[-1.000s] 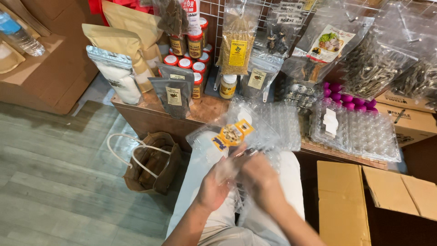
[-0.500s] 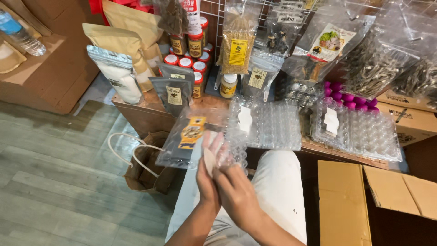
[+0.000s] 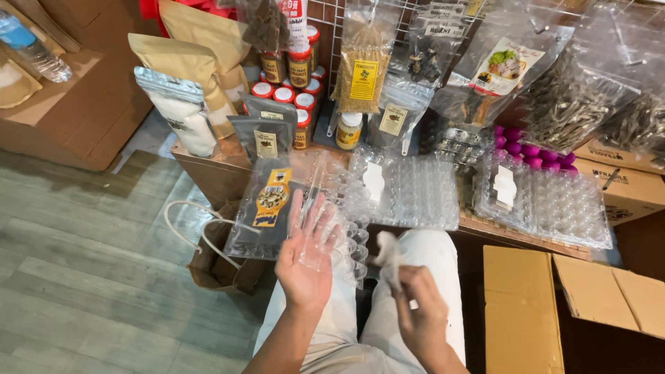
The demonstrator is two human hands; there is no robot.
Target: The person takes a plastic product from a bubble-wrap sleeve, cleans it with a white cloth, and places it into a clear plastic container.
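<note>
My left hand (image 3: pixel 307 257) is palm up with fingers spread, supporting a clear plastic egg tray (image 3: pixel 344 244) over my lap. The palm shows through the plastic. A yellow and black label (image 3: pixel 271 197) sits on the tray's left part. My right hand (image 3: pixel 420 320) is lower right, apart from the tray, with its fingers pinched on a small white scrap of paper (image 3: pixel 388 253). My light trousers (image 3: pixel 433 263) lie beneath both hands.
Two more clear egg trays (image 3: pixel 409 190) (image 3: pixel 547 204) lie on a low wooden table (image 3: pixel 208 166), with pink eggs (image 3: pixel 530 149), jars, bagged dried goods and pouches behind. A brown paper bag (image 3: pixel 215 266) stands at left. Cardboard boxes (image 3: pixel 523 312) are at right.
Both hands were together on the tray. Now the right hand has drawn back to the right with the white scrap, and the left hand has opened flat under the tray.
</note>
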